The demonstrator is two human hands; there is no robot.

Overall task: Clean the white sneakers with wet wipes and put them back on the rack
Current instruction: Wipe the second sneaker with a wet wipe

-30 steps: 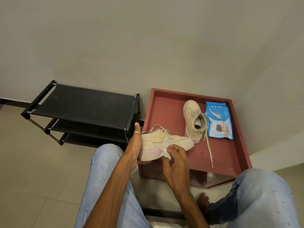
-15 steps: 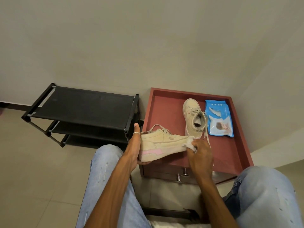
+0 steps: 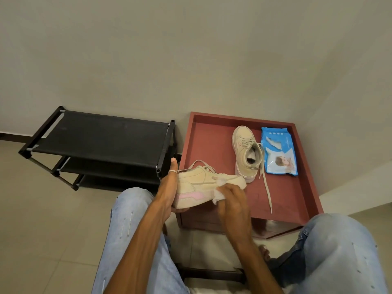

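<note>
My left hand (image 3: 168, 188) grips the heel of a cream sneaker (image 3: 199, 183) with a pink side stripe, held on its side above the front left corner of the red table. My right hand (image 3: 232, 200) pinches a crumpled white wet wipe (image 3: 219, 195) and presses it against the sneaker's side, near the toe. The second sneaker (image 3: 246, 153) lies on the red table (image 3: 212, 141), toe pointing to the wall, one lace trailing toward me. A blue pack of wet wipes (image 3: 279, 151) lies flat just right of it.
A black three-shelf shoe rack (image 3: 101, 136) stands against the wall to the left of the table, its shelves bare. My knees in light jeans flank the table. Pale walls close the corner behind and to the right; tiled floor lies below.
My right hand with the wipe slid out to the sneaker's toe half a second ago and has come back toward the middle of its side. The left hand has kept its hold.
</note>
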